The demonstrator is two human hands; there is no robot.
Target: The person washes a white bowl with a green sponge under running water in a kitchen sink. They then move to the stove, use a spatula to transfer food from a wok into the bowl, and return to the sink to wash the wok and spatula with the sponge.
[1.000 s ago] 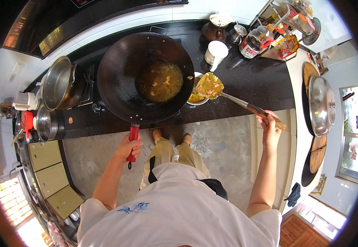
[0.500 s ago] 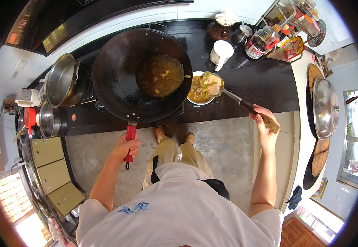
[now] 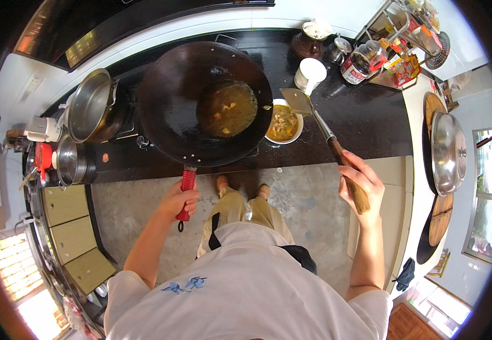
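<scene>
My left hand (image 3: 181, 200) is wrapped round the red handle (image 3: 187, 190) of a large dark wok (image 3: 167, 107), which is tilted so that brown broth (image 3: 227, 109) with a few bits of food pools on its right side. In my right hand (image 3: 362, 182) is a spatula (image 3: 324, 127) with a wooden handle and a metal blade. Its blade hangs above the right rim of a white bowl (image 3: 300, 131), with no food seen on it. The bowl holds soupy food (image 3: 284, 123) in pieces and stands close to the wok's right edge.
A white mug (image 3: 310, 72), a dark jar (image 3: 307, 45) and a red-capped jar (image 3: 354, 67) stand behind the bowl. Metal pots (image 3: 90, 105) are at the left. A metal lid (image 3: 447, 153) lies on the right counter. The black counter's front edge (image 3: 302, 166) runs before me.
The spatula blade has lifted off the bowl, its load of food now gone from it, and turned. The bowl's contents show openly. The wok appears slightly further right.
</scene>
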